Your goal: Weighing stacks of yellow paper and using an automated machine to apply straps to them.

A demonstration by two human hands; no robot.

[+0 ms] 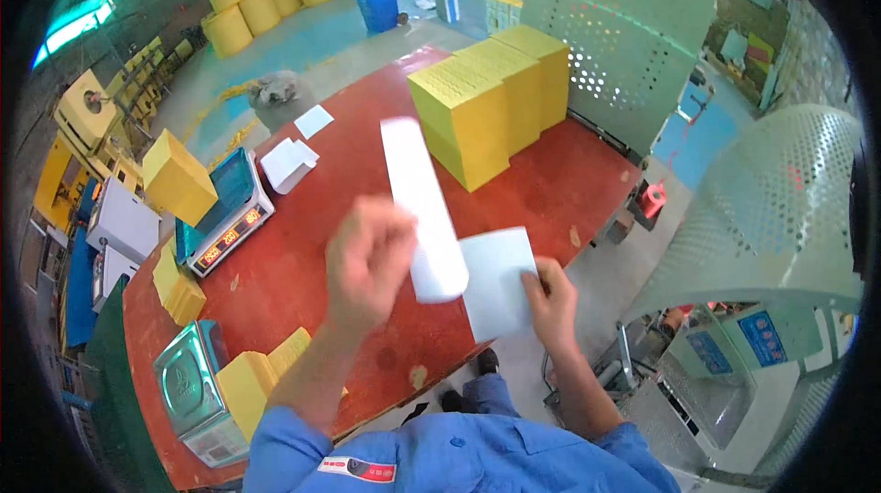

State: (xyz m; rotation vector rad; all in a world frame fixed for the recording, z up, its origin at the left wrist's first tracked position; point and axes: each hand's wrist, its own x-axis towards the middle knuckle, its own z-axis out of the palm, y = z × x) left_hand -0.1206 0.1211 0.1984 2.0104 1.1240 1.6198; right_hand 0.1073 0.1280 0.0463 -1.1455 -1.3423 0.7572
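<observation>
My right hand (552, 305) pinches the right edge of a white sheet-like piece (496, 282), thumb on top; it could be paper or a flat bag. My left hand (369, 254) is smeared by motion, its fingers seemingly curled. It is right beside a long white strip-like piece (422, 209) with a rounded near corner. I cannot tell whether the hand grips this piece. The strip's near end meets the sheet's left edge, over the red table (340, 181).
Yellow block stacks (459, 108) stand at the table's far right, before a perforated green panel (615, 16). At left are a scale (225, 222) bearing a yellow block (179, 177), white pieces (286, 165), a metal tin (188, 383) and more yellow stacks (248, 387). A perforated curved guard (771, 209) rises at right.
</observation>
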